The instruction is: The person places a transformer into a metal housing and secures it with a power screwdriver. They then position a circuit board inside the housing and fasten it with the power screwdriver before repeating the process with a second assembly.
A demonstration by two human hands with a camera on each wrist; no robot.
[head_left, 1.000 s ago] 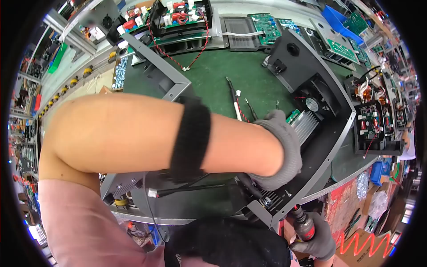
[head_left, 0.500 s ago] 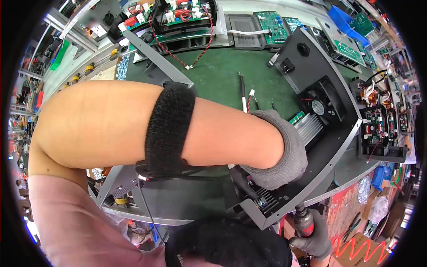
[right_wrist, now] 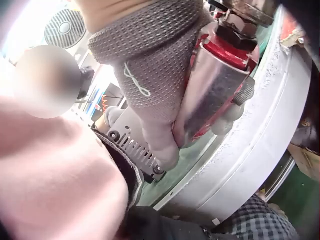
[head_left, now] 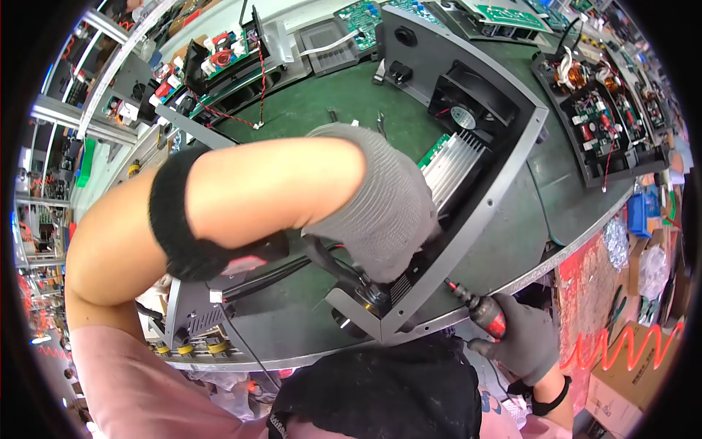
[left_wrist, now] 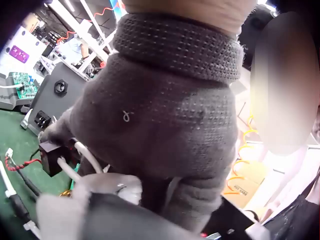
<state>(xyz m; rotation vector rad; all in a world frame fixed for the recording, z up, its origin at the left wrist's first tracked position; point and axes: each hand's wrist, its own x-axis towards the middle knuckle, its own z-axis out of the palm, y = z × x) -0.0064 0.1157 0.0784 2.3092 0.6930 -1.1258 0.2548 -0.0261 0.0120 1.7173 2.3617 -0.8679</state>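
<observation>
The left gloved hand (head_left: 387,201) reaches down inside an angled dark metal chassis (head_left: 504,157), at the near side of a finned heat sink (head_left: 461,164); its fingertips are hidden in the head view. From the left wrist, the same hand (left_wrist: 155,120) has its thumb side against a small black block (left_wrist: 51,159), with white cables (left_wrist: 86,152) beside it. Whether it grips them is unclear. Outside the chassis's near right edge, the right gloved hand (head_left: 523,340) grips a red and silver power screwdriver (head_left: 486,314), its tip pointing up and left. The right wrist view shows fingers wrapped round the tool body (right_wrist: 212,90).
A fan (head_left: 464,113) sits inside the chassis. Black cables (head_left: 274,274) lie left of it by a vented panel (head_left: 197,314). Opened units with circuit boards stand at the back left (head_left: 223,62) and right (head_left: 599,124). A red coiled hose (head_left: 629,347) hangs at right.
The head view has shifted, so the chassis appears lower left. The left hand sits farther left of the fan. The right hand has risen beside the chassis, and the screwdriver now tilts left.
</observation>
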